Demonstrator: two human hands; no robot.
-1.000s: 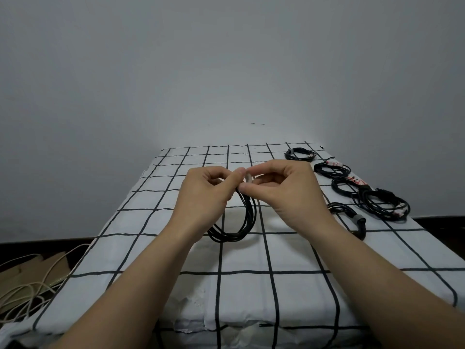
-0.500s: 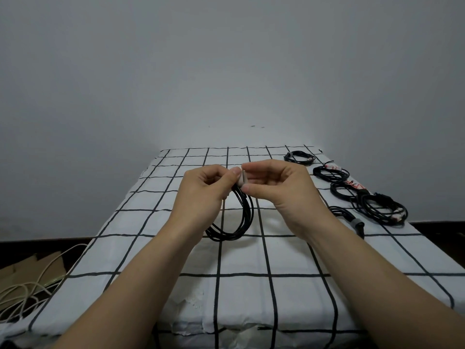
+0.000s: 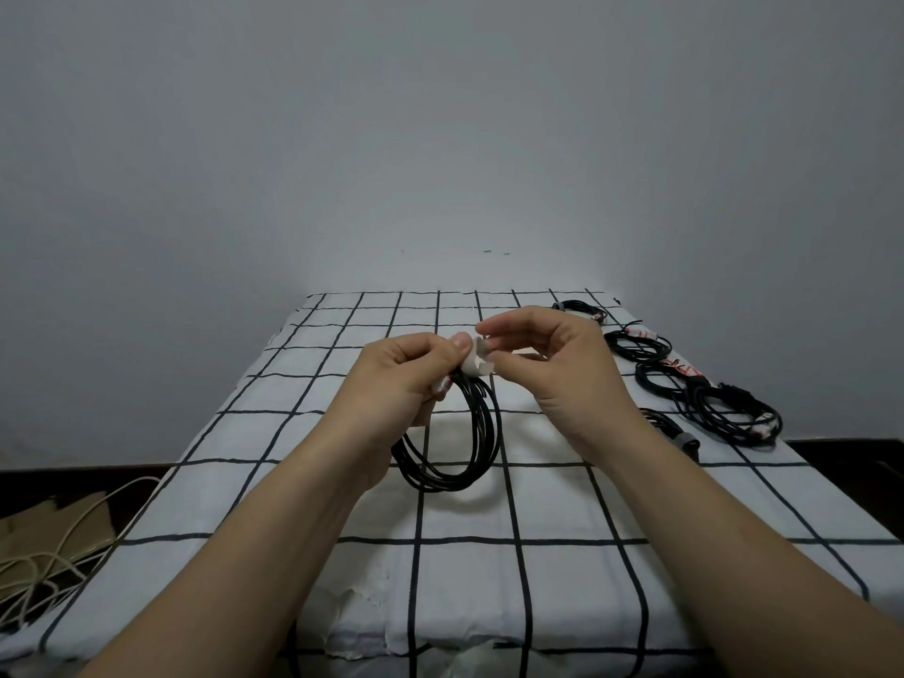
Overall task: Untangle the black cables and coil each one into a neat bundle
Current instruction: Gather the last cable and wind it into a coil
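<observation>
The task looks well advanced: a row of finished bundles (image 3: 729, 418) lies along the right edge of the bench (image 3: 489, 604), running from near to far, most with a pale band around them. One more coil (image 3: 460, 447) is already wound and is being bound, so what is left seems to be closing its tape (image 3: 477, 362) and laying it with the others; no loose black cable shows elsewhere. The coil hangs at mid-bench, its bottom resting on or just above the cloth. The left hand (image 3: 406, 371) grips its top, thumb pressed on the tape. The right hand (image 3: 553, 364), just beside it on the right, pinches the free end of the tape. Pale cords (image 3: 44, 565) lie on the floor at the near left.
</observation>
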